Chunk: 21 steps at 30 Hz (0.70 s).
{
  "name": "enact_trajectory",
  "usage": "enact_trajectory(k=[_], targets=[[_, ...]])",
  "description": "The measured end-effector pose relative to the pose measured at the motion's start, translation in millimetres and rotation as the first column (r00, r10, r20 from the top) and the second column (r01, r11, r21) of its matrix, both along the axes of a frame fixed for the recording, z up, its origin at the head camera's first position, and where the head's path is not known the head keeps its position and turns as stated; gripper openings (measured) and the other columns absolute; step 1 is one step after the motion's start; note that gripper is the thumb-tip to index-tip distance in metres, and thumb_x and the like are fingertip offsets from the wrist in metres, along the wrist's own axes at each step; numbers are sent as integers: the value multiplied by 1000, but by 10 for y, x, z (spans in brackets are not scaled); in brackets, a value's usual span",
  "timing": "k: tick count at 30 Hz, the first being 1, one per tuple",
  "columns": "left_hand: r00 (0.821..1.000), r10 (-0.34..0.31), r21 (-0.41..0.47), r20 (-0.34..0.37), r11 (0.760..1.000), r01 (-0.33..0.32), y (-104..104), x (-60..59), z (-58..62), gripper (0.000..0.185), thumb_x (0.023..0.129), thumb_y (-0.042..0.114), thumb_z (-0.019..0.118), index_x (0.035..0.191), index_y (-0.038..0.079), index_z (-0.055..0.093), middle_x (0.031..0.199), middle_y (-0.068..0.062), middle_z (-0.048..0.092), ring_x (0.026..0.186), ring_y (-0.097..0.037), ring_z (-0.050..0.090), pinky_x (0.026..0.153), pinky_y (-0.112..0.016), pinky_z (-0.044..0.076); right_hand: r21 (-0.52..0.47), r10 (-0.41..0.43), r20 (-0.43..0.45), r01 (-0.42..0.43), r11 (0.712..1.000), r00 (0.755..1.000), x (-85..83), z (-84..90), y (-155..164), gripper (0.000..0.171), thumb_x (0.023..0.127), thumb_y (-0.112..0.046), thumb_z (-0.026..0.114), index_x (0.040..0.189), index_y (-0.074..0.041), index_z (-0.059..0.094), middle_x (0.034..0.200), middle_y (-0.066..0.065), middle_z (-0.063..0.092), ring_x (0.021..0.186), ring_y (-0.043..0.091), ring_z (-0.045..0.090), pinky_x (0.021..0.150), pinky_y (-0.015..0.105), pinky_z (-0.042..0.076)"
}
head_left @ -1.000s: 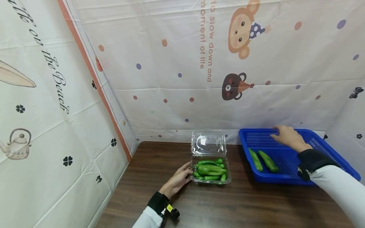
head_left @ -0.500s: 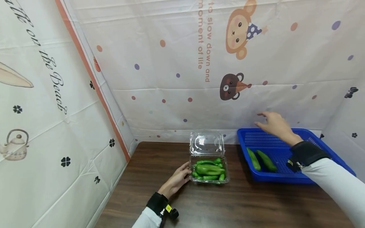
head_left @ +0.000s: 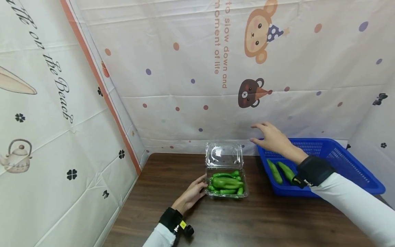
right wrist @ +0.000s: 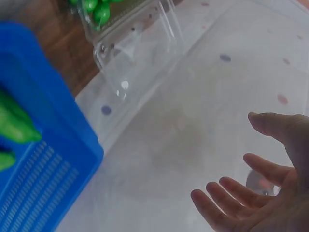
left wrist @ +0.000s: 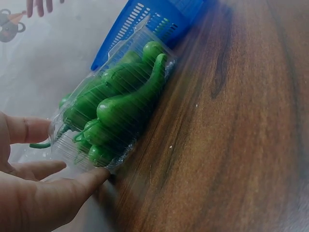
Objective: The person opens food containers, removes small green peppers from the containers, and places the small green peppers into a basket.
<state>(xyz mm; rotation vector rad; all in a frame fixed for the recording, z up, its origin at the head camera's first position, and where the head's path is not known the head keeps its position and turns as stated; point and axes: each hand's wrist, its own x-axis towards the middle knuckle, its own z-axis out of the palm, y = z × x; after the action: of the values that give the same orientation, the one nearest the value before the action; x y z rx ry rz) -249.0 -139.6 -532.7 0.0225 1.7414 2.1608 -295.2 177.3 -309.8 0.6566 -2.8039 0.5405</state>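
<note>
Several green peppers (head_left: pixel 227 183) fill the bottom half of a clear plastic clamshell box (left wrist: pixel 53 126) on the table. Its lid (head_left: pixel 224 155) stands raised at the back. My left hand (head_left: pixel 192 194) touches the box's left side with fingers extended; in the left wrist view the thumb and fingertips meet its end wall. In the air above the left back corner of a blue plastic basket (head_left: pixel 367 178), my right hand (head_left: pixel 273 139) has its fingers spread and holds nothing. Two green peppers (head_left: pixel 274 171) lie at the basket's left side, one partly hidden by my right wrist.
The brown wooden table (head_left: pixel 172 168) meets a printed white cloth (head_left: pixel 172 123) hung behind it. Another cloth wall (head_left: pixel 86 137) rises along the left edge. The basket stands to the right of the box with a narrow gap between them.
My right hand has risen from over the basket and moved left toward the clamshell's raised lid, still without anything in it. The left hand stays at the box.
</note>
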Motion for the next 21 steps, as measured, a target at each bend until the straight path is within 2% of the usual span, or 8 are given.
enact_trajectory(k=[4, 9, 14, 17, 21], targets=[[1000, 5, 2, 4, 1000, -5, 2, 10, -2, 67, 100, 6, 48, 162, 0, 21, 166, -28, 21, 151, -34, 29, 127, -62, 19, -15, 50, 1, -50, 999, 999, 6, -150, -126, 52, 96, -24, 71, 139, 2, 58, 135, 34, 55, 118, 49, 57, 87, 61, 55], [1000, 12, 1, 21, 1000, -12, 13, 9, -11, 66, 101, 6, 48, 162, 1, 22, 168, -28, 16, 155, -39, 23, 127, -61, 20, -71, 146, 1, -146, 987, 989, -25, -468, -202, 47, 95, -16, 72, 136, 4, 60, 130, 32, 58, 113, 45, 60, 88, 58, 56], [1000, 12, -5, 27, 1000, -12, 24, -1, -2, 66, 101, 6, 48, 162, 2, 23, 168, -27, 18, 155, -39, 24, 127, -59, 22, -100, 227, -44, -231, 968, 973, 42, -795, -292, 42, 91, -12, 75, 129, 3, 64, 119, 26, 64, 99, 37, 66, 80, 51, 60], [1000, 10, -1, 20, 1000, -10, 29, -6, 0, 66, 101, 6, 48, 161, 1, 24, 168, -27, 19, 154, -38, 25, 127, -59, 23, -77, 263, -17, -264, 962, 965, 100, -1003, -362, 41, 91, -14, 75, 128, 0, 65, 117, 22, 66, 96, 33, 67, 82, 49, 60], [1000, 17, 3, 18, 1000, -17, 5, -15, 0, 65, 101, 5, 47, 161, 0, 23, 168, -26, 18, 154, -36, 25, 127, -58, 23, -40, 315, 72, -313, 949, 946, 160, -1262, -476, 42, 92, -17, 74, 131, -3, 65, 121, 17, 64, 103, 31, 64, 87, 48, 59]])
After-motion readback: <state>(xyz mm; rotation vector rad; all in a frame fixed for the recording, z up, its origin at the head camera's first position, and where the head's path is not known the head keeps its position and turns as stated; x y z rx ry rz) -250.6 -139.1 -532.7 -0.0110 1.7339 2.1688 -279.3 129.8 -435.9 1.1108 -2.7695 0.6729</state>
